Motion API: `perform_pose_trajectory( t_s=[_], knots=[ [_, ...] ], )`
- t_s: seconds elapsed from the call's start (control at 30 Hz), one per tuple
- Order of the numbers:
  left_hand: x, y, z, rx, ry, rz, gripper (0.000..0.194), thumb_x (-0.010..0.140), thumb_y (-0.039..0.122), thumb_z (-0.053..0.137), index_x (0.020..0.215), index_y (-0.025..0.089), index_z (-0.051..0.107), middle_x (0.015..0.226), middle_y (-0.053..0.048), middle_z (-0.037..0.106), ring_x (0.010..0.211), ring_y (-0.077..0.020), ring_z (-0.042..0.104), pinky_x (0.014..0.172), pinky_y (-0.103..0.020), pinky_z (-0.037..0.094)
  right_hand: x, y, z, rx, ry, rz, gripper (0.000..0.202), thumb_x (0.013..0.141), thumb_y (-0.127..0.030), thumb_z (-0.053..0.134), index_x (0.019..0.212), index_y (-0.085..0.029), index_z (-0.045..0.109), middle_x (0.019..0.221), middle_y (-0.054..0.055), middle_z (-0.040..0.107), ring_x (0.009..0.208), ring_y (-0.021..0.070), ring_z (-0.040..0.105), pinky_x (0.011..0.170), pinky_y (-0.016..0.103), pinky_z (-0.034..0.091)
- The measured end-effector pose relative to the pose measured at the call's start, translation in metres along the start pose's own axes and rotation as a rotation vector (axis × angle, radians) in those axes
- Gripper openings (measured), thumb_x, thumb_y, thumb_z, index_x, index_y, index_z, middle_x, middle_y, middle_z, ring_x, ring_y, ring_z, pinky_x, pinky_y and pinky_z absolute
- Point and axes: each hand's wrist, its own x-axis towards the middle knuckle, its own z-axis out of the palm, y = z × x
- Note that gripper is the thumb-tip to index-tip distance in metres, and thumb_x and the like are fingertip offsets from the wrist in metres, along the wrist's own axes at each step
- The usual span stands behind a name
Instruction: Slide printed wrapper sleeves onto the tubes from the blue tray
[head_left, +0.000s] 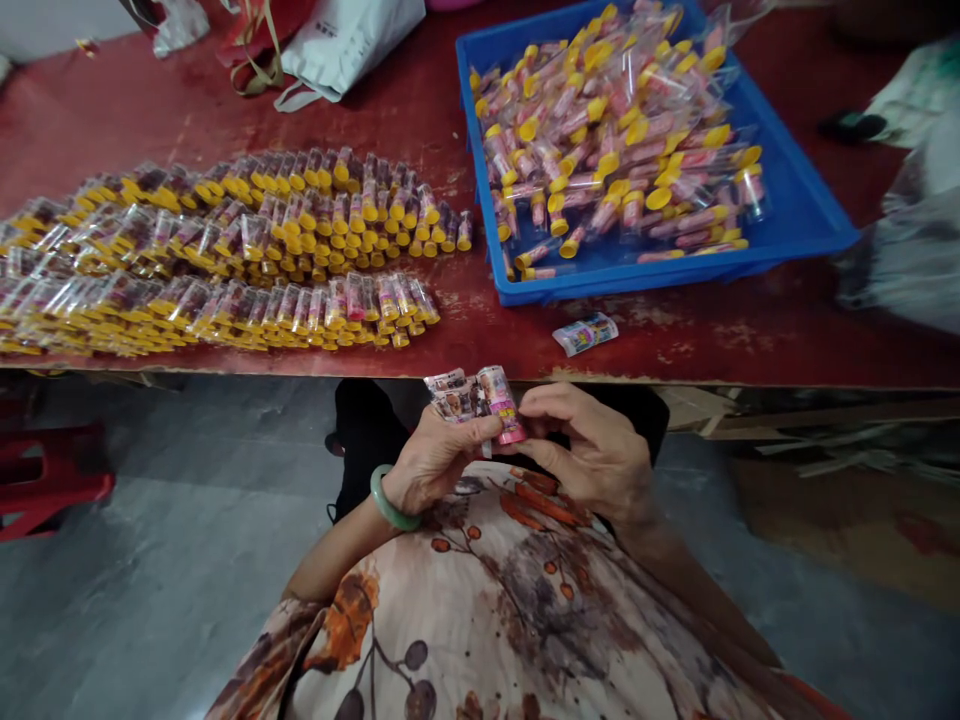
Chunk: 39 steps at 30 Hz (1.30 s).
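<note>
My left hand (442, 450), with a green bangle at the wrist, is closed on a small bunch of printed labels (452, 398). Its thumb presses on the front printed label (498, 402), pink and purple and slightly curved, which stands a little apart from the others. At that label's right edge is my right hand (589, 445), fingers bent and thumb and forefinger at the label's lower side. Both hands are just below the table's front edge, over my lap. On the table lies one loose printed wrapper (585, 334).
Several rows of stacked clear tubes with yellow caps (300, 230) cover the left of the red table (420, 90). A blue tray (795, 240) holds a heap of similar tubes. Bags (352, 45) lie at the back; clear plastic (911, 230) is at the right. A red stool (60, 480) stands left.
</note>
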Motion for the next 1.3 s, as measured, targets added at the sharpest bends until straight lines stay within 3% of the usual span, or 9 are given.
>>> perform_pose_trajectory(
  t_s=[0.23, 0.6, 1.13, 1.2, 1.3],
  knots=[
    [-0.002, -0.005, -0.001, 0.063, -0.074, 0.004, 0.033, 0.055, 0.024, 0.090, 0.078, 0.013, 0.069, 0.077, -0.002, 0.069, 0.068, -0.0134, 0.063, 0.068, -0.028, 0.055, -0.011, -0.007, 0.012, -0.325, 0.248, -0.218, 0.037, 0.078, -0.001, 0.061, 0.107, -0.023, 0.065, 0.093, 0.006, 0.070, 0.081, 0.0186, 0.068, 0.067, 0.029, 0.058],
    [-0.005, -0.009, -0.003, 0.098, -0.116, 0.032, 0.032, 0.056, 0.027, 0.089, 0.078, 0.015, 0.068, 0.077, -0.002, 0.066, 0.068, -0.0142, 0.060, 0.068, -0.028, 0.051, -0.018, -0.007, 0.016, -0.437, 0.316, -0.287, 0.030, 0.074, -0.002, 0.066, 0.096, -0.023, 0.067, 0.084, 0.004, 0.073, 0.076, 0.0205, 0.072, 0.061, 0.029, 0.059],
    [-0.001, -0.010, -0.001, 0.124, -0.124, 0.031, 0.033, 0.055, 0.032, 0.089, 0.073, 0.015, 0.066, 0.071, -0.001, 0.064, 0.063, -0.0137, 0.058, 0.066, -0.030, 0.049, -0.011, -0.008, 0.016, -0.448, 0.318, -0.296, 0.025, 0.076, -0.002, 0.063, 0.094, -0.020, 0.064, 0.082, 0.005, 0.071, 0.072, 0.0179, 0.070, 0.062, 0.027, 0.057],
    [-0.001, -0.007, -0.002, 0.136, -0.093, 0.048, 0.033, 0.055, 0.031, 0.089, 0.073, 0.014, 0.067, 0.072, -0.001, 0.065, 0.065, -0.0146, 0.060, 0.068, -0.031, 0.050, -0.007, -0.008, 0.010, -0.319, 0.246, -0.221, 0.025, 0.077, -0.005, 0.063, 0.095, -0.022, 0.064, 0.086, 0.005, 0.071, 0.071, 0.0178, 0.068, 0.062, 0.028, 0.057],
    [-0.002, 0.000, -0.004, 0.155, -0.064, 0.072, 0.033, 0.056, 0.029, 0.088, 0.079, 0.014, 0.070, 0.075, -0.002, 0.068, 0.067, -0.0156, 0.062, 0.069, -0.031, 0.051, 0.000, -0.003, -0.001, -0.062, 0.044, 0.022, 0.024, 0.079, -0.013, 0.063, 0.100, -0.025, 0.066, 0.090, 0.005, 0.069, 0.065, 0.0155, 0.063, 0.057, 0.028, 0.055]
  ],
)
